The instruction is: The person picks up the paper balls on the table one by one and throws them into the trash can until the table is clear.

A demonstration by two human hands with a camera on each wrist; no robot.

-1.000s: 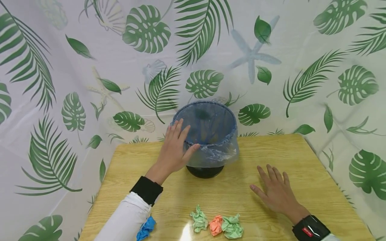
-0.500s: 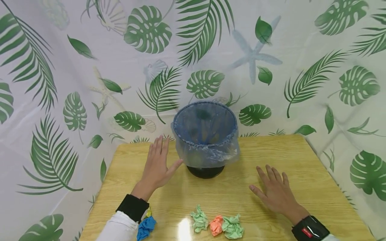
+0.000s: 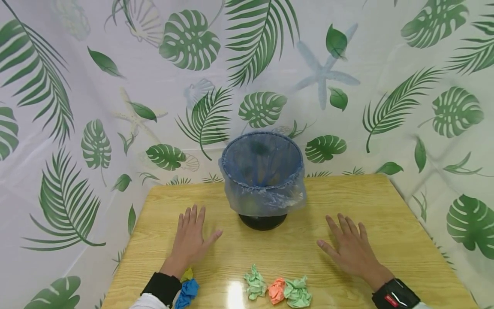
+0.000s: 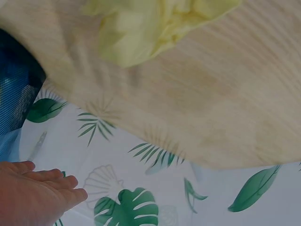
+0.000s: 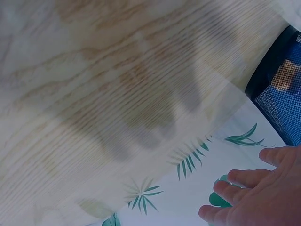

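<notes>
My left hand is over the left side of the table with its fingers straight and nothing in it. Close by its wrist lie a blue crumpled paper ball and a yellow crumpled paper ball, the yellow one partly hidden by the wrist in the head view. On the right side, my right hand is spread with nothing in its fingers. Between the hands and farther back stands a dark mesh waste bin, lined with a translucent blue bag folded over its rim.
Near the front of the wooden table are a green paper ball, an orange paper ball and another green paper ball. A leaf-printed cloth hangs behind and at the sides.
My left hand has moved away from the bin's rim, down and to the left, uncovering the yellow paper ball in part. The right hand has stayed nearly in place.
</notes>
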